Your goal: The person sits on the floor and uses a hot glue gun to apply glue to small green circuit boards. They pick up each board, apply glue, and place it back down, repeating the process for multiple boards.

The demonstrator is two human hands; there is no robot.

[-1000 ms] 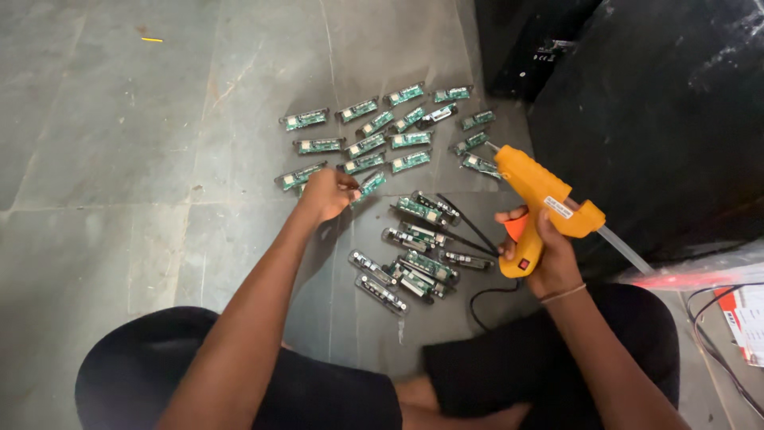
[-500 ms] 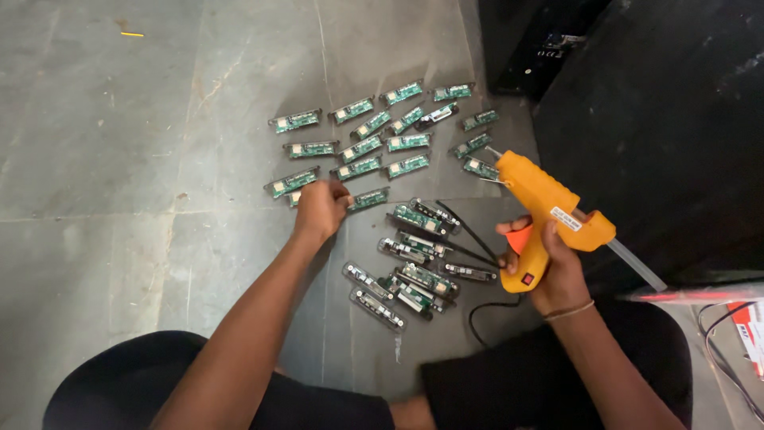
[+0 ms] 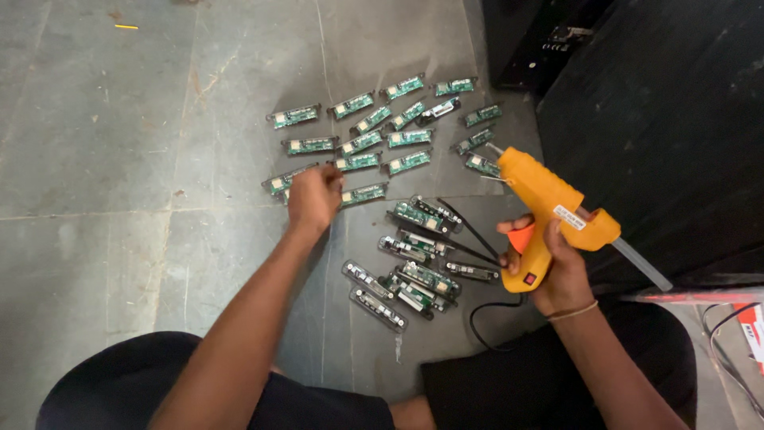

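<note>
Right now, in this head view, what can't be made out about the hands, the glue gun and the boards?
- Left hand: its fingers curl downward, so its own back hides whether it grips a circuit board.
- Glue gun: the right hand covers the lower handle; its cable disappears against dark clothing.
- Board components: too small to tell.
- Red-edged item: cut off by the right frame edge.

orange glue gun (image 3: pixel 549 209), nozzle up-left
</note>
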